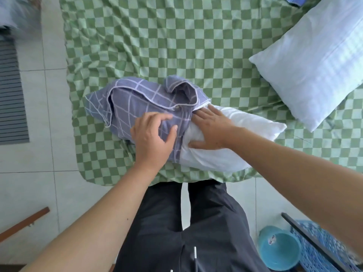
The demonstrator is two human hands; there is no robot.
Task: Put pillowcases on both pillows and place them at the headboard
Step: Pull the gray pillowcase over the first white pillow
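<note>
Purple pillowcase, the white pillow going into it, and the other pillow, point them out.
purple pillowcase (pixel 135 103), head view, bunched top.
white pillow (pixel 245 126), head view, bare right half.
other pillow (pixel 314 61), head view, middle.

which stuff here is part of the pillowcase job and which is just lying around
Part of the job: purple checked pillowcase, white pillow partly inside it, second pillow, left hand, right hand.

Just lying about: blue bucket, blue basket, striped mat.

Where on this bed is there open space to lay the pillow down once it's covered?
Bare checkered sheet lies beyond the purple pillowcase and left of the second pillow. The near edge is crowded: white pillow, both hands.
</note>
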